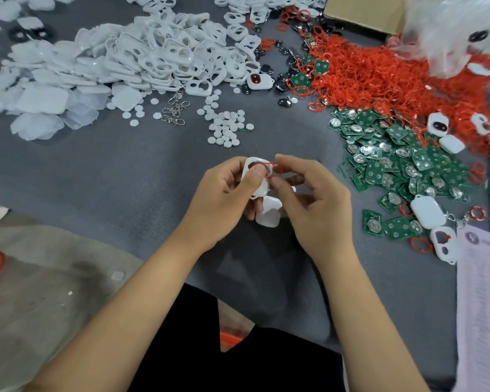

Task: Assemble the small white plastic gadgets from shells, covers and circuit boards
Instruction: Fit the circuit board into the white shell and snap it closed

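The left hand [221, 193] grips a white shell [256, 176], thumb curled over it. Just right, the right hand [311, 199] pinches a red ring [270, 165] at the shell's far edge. A white cover [269, 212] sits beneath, between both hands.

Glossy white plastic covers [142, 58], matt grey cloth table [125, 171], shiny metal clasps [176, 110]

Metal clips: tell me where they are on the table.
In the head view, the metal clips lie left of centre on the grey table, just below the pile of white shells, with small white discs to their right.
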The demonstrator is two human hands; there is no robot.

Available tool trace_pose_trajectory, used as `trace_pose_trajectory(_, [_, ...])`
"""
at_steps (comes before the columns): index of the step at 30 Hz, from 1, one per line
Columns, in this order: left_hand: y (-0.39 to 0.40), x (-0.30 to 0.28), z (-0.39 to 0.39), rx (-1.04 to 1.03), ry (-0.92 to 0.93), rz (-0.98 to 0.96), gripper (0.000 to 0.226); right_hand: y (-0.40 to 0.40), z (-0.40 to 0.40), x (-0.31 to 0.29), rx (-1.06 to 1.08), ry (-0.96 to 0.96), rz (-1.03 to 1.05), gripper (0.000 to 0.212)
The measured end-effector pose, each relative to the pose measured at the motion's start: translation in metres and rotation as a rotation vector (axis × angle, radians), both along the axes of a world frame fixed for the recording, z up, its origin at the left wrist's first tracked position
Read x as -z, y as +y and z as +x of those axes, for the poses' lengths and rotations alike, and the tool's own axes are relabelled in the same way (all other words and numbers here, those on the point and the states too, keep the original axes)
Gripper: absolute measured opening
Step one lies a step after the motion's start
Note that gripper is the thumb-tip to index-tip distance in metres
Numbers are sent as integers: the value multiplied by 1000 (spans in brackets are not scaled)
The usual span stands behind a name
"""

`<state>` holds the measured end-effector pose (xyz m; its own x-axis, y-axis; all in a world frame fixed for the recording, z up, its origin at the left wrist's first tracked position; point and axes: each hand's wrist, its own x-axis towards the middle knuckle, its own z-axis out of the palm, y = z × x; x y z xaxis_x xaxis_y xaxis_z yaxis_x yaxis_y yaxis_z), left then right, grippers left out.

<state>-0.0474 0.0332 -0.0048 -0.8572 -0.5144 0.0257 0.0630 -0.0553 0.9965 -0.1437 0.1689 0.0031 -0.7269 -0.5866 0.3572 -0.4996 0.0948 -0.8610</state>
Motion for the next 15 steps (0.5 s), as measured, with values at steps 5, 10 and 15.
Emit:
trace_pose_trajectory(5, [1,0,0,16,-9,-39,24,3,-3,-1,57,114,11,16])
trace_pose_trajectory(10, [4,-1,0,65,-16,-55,33,1,-1,-1,212,158,-40,13])
trace_pose_trajectory(15, [3,-3,1,62,-36,-132,29,1,0,-3,135,258,15,14])
